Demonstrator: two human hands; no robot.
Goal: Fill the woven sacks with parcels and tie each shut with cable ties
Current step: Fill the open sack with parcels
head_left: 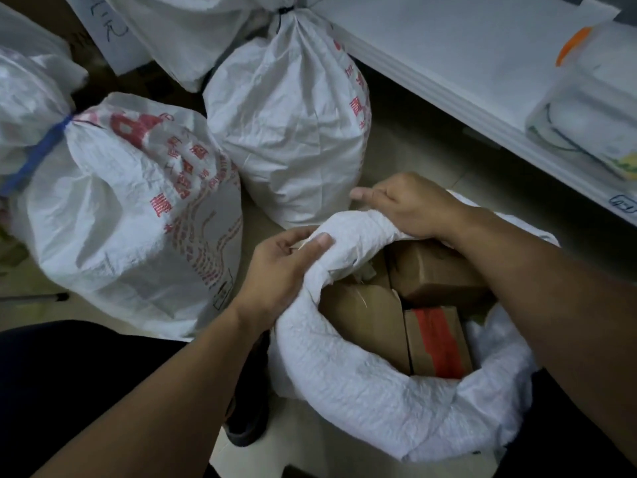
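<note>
We hold the open woven sack [362,384] on the floor [406,143] by its thick rolled rim: our left hand [279,270] pinches the crinkled white fabric, thumb on top, and our right hand [410,205] curls over the far part of the roll. Inside sit brown cardboard parcels [365,319], one box with red tape [439,343]. Beyond, near the white shelf [448,63], stand two bulging filled sacks: one red-printed [131,215] with a blue tie [41,150], one [289,132] cinched by a black cable tie [285,10].
</note>
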